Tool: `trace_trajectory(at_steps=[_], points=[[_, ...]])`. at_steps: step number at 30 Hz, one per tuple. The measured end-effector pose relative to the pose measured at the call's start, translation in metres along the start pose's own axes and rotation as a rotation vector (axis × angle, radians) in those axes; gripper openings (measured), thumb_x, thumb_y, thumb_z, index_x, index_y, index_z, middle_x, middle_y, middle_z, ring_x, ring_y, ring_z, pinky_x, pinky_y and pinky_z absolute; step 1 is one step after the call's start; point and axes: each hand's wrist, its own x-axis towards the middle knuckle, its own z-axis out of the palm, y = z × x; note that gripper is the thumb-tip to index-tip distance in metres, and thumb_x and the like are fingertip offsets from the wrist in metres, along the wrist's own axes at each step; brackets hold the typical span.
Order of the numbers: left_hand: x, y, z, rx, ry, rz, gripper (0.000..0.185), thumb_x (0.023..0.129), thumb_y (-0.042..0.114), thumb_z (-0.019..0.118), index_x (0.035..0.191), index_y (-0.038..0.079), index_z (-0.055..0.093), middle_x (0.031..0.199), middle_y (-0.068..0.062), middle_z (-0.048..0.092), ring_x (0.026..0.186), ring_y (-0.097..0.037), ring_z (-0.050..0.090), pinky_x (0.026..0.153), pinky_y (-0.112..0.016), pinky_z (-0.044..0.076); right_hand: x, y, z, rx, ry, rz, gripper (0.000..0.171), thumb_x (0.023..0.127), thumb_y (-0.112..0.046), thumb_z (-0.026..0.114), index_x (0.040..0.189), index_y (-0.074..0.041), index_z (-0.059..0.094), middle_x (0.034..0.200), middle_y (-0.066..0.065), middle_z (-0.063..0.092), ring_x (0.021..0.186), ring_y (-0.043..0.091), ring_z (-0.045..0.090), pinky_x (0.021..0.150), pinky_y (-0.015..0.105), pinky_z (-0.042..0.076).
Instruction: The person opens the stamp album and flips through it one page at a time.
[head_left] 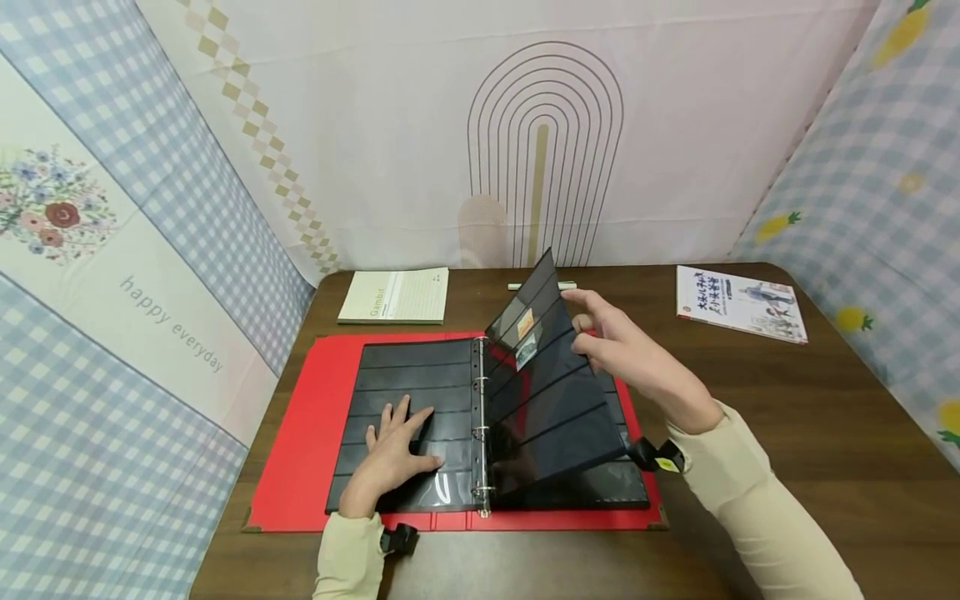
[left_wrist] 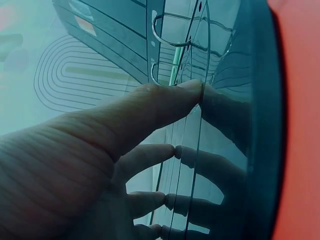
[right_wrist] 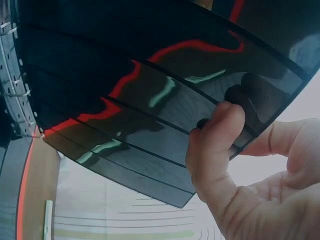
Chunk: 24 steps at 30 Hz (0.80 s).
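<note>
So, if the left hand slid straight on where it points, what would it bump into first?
Past the black page under the left hand, probably the cream notepad, near its right corner, though it might just slip by.

Right hand [head_left: 630,350] pinches raised page [head_left: 558,396]; left hand [head_left: 392,461] on facing page [head_left: 420,379].

On the brown wooden counter [head_left: 750,392], a pale Gambit notepad [head_left: 397,297] at back left, a slim white item [head_left: 514,287], partly hidden, near the back edge, an illustrated book [head_left: 741,303] at back right. Behind, a white cloth [head_left: 405,125] with nested arches; at either side, blue-checked cloth [head_left: 165,158].
</note>
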Motion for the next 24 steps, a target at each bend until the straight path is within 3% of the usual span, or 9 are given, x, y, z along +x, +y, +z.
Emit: trace_trajectory(at_steps=[3,11,18,24], points=[[0.000,0.000,0.000,0.003,0.000,0.000,0.078,0.083,0.018,0.084,0.152,0.009,0.047,0.165,-0.026,0.013,0.150,-0.050,-0.002,0.110,-0.075,-0.002,0.003,-0.005,0.003,-0.006,-0.005,-0.005,0.070,0.094,0.004,0.046,0.159,-0.006,0.021,0.118,0.024,0.054,0.052,0.016,0.036,0.056,0.029,0.040],[0.000,-0.001,0.001,0.005,0.003,-0.004,0.078,0.083,0.018,0.084,0.151,0.009,0.048,0.165,-0.026,0.013,0.150,-0.050,-0.002,0.110,-0.075,-0.001,0.014,-0.016,0.015,-0.006,-0.013,-0.028,0.067,0.095,0.003,0.048,0.157,-0.006,0.024,0.103,0.017,0.050,0.057,0.016,0.040,0.056,0.029,0.042],[0.000,-0.002,0.002,0.003,0.005,-0.004,0.078,0.083,0.019,0.084,0.152,0.008,0.048,0.165,-0.026,0.012,0.150,-0.050,-0.002,0.110,-0.075,-0.002,0.021,-0.024,0.026,0.027,-0.028,-0.012,0.065,0.097,0.000,0.047,0.157,-0.009,0.024,0.101,0.014,0.048,0.064,0.017,0.040,0.058,0.033,0.041],[0.000,-0.002,0.002,0.000,0.009,0.005,0.079,0.083,0.019,0.084,0.152,0.008,0.047,0.165,-0.026,0.012,0.150,-0.050,-0.002,0.110,-0.075,-0.003,0.028,-0.031,0.034,0.033,-0.022,-0.025,0.065,0.097,0.000,0.047,0.157,-0.010,0.024,0.098,0.012,0.051,0.059,0.018,0.039,0.058,0.032,0.040]])
